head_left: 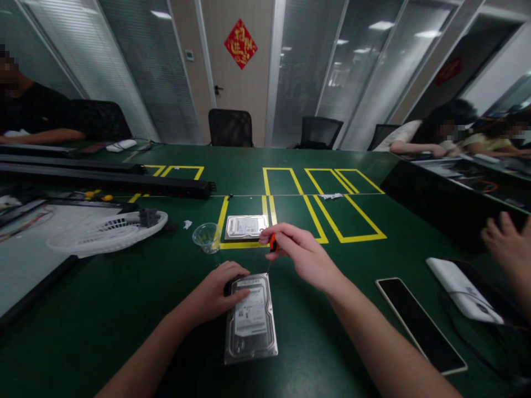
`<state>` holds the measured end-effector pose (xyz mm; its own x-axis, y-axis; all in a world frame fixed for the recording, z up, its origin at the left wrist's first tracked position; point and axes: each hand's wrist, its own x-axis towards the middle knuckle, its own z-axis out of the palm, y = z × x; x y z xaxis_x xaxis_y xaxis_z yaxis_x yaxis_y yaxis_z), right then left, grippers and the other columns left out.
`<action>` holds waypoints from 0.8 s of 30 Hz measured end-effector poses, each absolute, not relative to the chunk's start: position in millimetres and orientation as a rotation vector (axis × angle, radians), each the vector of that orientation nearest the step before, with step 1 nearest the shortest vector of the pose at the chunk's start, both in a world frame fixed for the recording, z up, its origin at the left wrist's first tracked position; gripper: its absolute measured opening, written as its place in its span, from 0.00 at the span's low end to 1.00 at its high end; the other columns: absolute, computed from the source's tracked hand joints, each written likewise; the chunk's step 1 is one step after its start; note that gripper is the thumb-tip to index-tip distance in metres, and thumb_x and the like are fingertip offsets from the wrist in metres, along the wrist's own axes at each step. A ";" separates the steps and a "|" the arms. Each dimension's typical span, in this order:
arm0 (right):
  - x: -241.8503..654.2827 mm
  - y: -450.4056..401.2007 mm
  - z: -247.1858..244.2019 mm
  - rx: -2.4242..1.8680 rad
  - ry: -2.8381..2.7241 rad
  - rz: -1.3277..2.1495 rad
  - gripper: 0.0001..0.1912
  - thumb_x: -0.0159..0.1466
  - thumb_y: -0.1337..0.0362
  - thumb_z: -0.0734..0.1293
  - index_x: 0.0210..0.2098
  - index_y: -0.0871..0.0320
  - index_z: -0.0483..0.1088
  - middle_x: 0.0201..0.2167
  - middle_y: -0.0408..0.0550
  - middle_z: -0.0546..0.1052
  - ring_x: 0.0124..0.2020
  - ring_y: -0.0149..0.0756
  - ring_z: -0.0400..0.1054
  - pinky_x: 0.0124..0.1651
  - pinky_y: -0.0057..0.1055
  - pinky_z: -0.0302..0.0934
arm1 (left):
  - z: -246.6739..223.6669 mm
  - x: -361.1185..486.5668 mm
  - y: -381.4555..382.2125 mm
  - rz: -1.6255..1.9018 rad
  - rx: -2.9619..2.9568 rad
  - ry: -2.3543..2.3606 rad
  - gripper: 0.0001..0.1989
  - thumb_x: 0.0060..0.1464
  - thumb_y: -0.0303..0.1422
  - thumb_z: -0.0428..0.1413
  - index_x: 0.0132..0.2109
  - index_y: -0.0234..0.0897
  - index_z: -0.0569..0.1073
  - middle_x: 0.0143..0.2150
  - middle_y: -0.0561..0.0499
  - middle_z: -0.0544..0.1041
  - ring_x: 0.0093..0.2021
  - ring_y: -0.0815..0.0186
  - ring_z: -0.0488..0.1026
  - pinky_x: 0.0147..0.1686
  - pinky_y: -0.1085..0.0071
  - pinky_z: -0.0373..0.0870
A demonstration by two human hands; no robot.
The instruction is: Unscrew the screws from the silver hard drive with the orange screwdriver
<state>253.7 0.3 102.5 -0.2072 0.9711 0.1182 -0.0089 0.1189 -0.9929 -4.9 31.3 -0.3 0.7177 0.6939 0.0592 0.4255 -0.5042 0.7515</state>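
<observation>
On the green table in front of me lies a silver hard drive (251, 326) with a white label. My left hand (226, 290) grips its far left edge, the thumb resting on the label. A screwdriver (272, 243) with an orange and black handle is pinched in my right hand (301, 251). Its thin shaft points down to the drive's far right corner; whether the tip sits in a screw is too small to tell. Just beyond, a second hard drive (246, 227) lies flat, label up, inside a yellow taped outline. Left of that drive stands a clear plastic cup (206, 237).
A phone (421, 323) and a white power bank (462, 290) with a cable lie at right, near another person's hand (510, 243). Long black bars (124, 182) and a white racket-shaped object (112, 232) occupy the left. Paper scraps (331, 196) lie farther back. Other people sit at both sides.
</observation>
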 end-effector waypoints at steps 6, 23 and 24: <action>248.8 -5.2 106.5 -1.045 -1.434 1.307 0.11 0.69 0.57 0.74 0.42 0.57 0.73 0.43 0.50 0.81 0.42 0.36 0.77 0.42 0.34 0.77 | -2.3 -4.8 31.7 0.467 2.166 0.857 0.13 0.67 0.37 0.62 0.57 0.42 0.78 0.53 0.46 0.79 0.53 0.55 0.75 0.53 0.59 0.72; 252.4 3.6 115.3 -0.973 -1.682 1.378 0.16 0.78 0.57 0.61 0.48 0.58 0.78 0.49 0.51 0.78 0.51 0.39 0.74 0.51 0.37 0.76 | -4.8 -5.8 32.2 0.491 2.183 0.830 0.12 0.67 0.35 0.63 0.56 0.43 0.78 0.53 0.47 0.79 0.53 0.55 0.75 0.54 0.60 0.70; 252.4 3.6 115.3 -0.963 -1.674 1.399 0.16 0.78 0.58 0.60 0.49 0.58 0.78 0.49 0.51 0.78 0.52 0.40 0.74 0.52 0.38 0.76 | -4.7 -5.8 32.2 0.490 2.180 0.830 0.12 0.67 0.35 0.63 0.56 0.43 0.78 0.53 0.47 0.79 0.54 0.55 0.74 0.54 0.60 0.70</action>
<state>252.4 3.6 115.3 -0.4458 0.8922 0.0729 0.0865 0.1239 -0.9885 -5.8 32.2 -4.7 0.7177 0.6911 0.0852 0.4085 -0.5171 0.7522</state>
